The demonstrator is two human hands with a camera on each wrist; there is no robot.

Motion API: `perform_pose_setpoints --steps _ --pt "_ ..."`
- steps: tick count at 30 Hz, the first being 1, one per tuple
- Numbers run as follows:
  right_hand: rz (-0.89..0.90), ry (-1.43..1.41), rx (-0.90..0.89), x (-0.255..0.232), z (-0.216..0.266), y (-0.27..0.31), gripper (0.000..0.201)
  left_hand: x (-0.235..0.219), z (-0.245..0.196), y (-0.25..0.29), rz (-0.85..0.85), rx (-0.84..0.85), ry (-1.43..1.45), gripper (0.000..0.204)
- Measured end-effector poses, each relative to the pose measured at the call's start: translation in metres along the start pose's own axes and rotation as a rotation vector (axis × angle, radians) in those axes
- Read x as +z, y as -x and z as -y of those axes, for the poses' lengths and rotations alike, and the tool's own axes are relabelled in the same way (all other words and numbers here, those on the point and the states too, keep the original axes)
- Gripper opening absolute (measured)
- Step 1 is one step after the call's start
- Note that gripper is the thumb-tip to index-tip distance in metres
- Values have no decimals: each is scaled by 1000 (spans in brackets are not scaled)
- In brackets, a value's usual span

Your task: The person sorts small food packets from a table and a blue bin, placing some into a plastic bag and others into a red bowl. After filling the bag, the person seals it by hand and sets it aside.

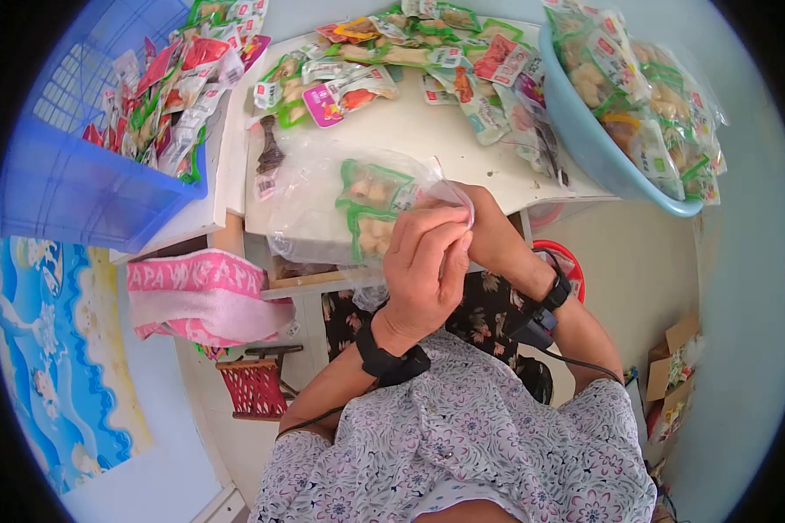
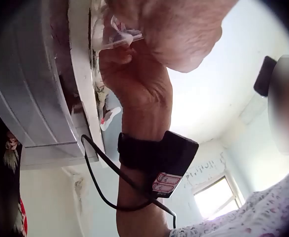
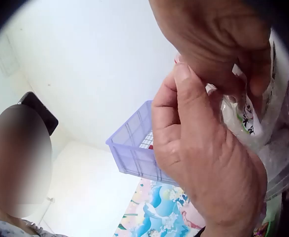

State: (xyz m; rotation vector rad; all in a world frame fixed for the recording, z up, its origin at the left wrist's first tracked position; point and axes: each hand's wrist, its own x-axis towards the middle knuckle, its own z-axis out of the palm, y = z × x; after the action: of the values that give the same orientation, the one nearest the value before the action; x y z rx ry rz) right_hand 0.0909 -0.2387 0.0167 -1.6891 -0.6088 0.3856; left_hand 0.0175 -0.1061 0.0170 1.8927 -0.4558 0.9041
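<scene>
We're seeing the left hand [image 1: 427, 266] pinching the clear bag [image 1: 310, 200]; the right hand [image 1: 493, 231] is gripping its mouth too, fingertips partly hidden. Bag's lying along the table's [image 1: 410, 122] near edge; slackening fingers could be letting packets [image 1: 377, 187] slide out.

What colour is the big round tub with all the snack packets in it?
The tub is light blue; the head view shows it best.

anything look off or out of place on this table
Maybe the blue basin: heaped with packets, it appears to jut past the right end of the table, and what supports that side is hidden. Nothing looks spilled.
</scene>
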Motion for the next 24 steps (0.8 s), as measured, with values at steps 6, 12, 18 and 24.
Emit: perform_pose_setpoints --steps 6,12,18,24 --pt "15 -3 -150 8 -12 -12 39 -2 4 2 -14 -47 68 16" --pt "-111 162 -318 13 -9 -10 24 -9 14 10 -33 -150 64 10" --pt "75 83 -12 -87 34 1 17 -9 26 18 -24 -341 104 10" --pt "5 152 17 -130 55 66 19 -8 29 19 22 -322 104 10"
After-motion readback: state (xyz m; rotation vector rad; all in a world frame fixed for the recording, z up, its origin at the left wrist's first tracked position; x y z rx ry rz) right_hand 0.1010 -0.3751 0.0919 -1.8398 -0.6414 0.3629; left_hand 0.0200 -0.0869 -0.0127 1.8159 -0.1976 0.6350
